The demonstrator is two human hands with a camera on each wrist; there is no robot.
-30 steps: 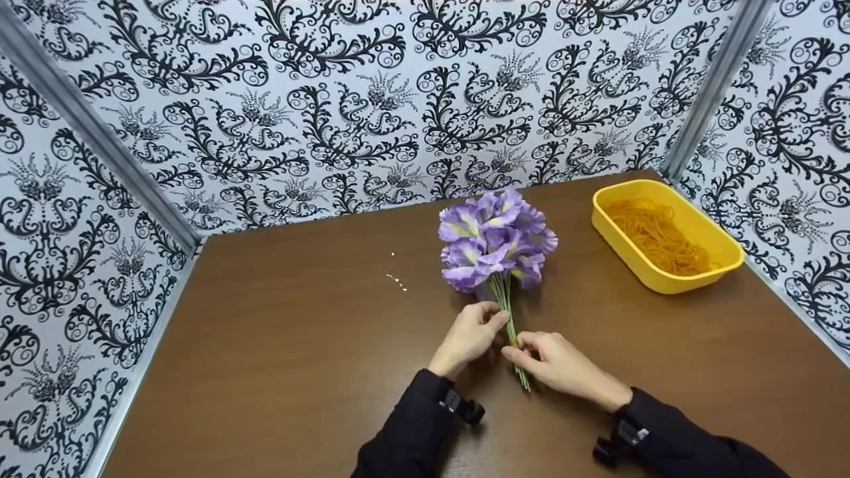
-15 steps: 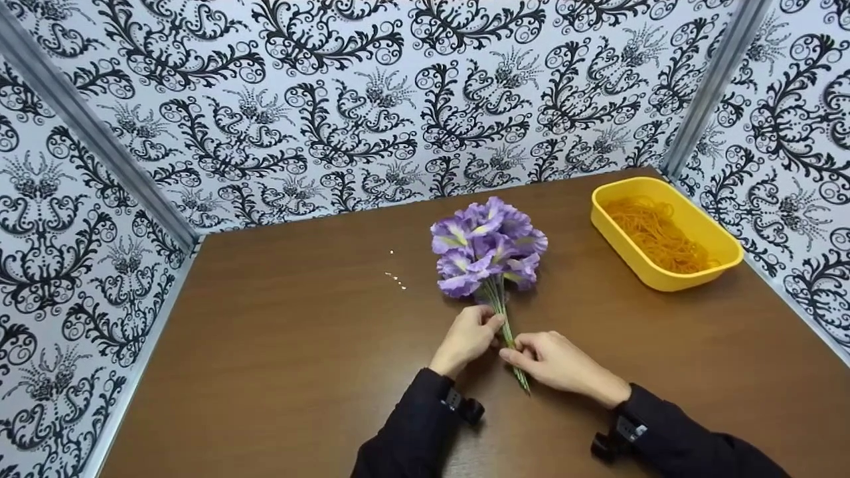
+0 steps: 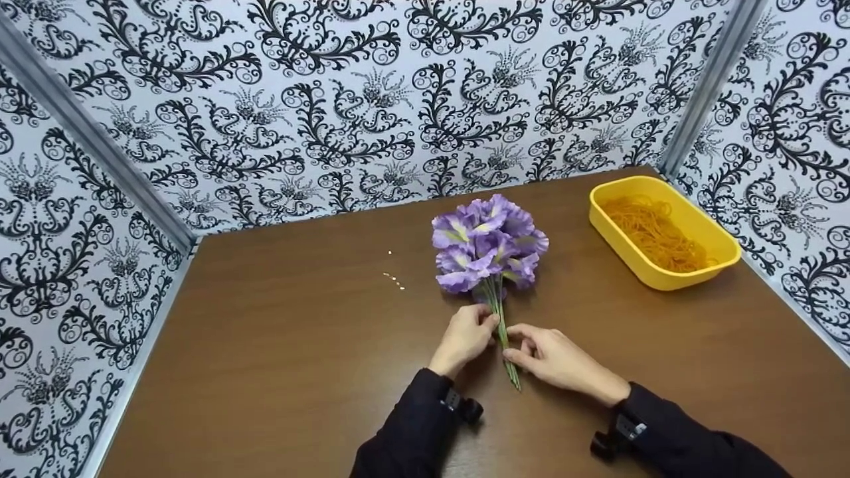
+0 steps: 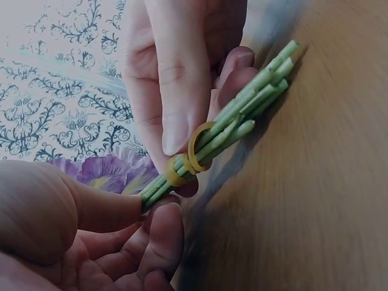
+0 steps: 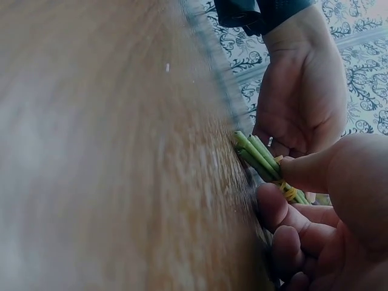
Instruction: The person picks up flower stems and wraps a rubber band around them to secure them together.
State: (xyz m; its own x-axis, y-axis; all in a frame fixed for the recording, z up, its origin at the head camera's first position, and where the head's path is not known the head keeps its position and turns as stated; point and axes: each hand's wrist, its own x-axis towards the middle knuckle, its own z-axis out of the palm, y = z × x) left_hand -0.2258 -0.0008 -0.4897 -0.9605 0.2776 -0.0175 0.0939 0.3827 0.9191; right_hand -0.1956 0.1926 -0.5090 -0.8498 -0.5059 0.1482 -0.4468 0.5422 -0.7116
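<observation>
A bunch of purple irises [image 3: 488,245], with yellow marks on the petals, lies with its green stems [image 4: 254,91] toward me. My left hand [image 3: 465,338] pinches the stems below the blooms, between thumb and fingers. Farther down, my right hand [image 3: 558,358] has its thumb and fingers about the stems at a yellowish rubber band [image 4: 182,167]. That band is wound round the bundle, and one loop stands up loosely in the left wrist view. In the right wrist view, the thumb partly hides the band. The cut stem ends stick out past the right hand.
At the right rear of the brown table [image 3: 279,372] stands a yellow tub [image 3: 627,249] holding a heap of rubber bands [image 3: 654,232]. Small pale specks [image 3: 393,280] lie left of the blooms. Patterned walls [image 3: 358,99] close in the back and both sides.
The blooms have shifted a little left and the stem ends have swung left as well. My right fingers have spread slightly at the band. The left hand keeps its hold.
</observation>
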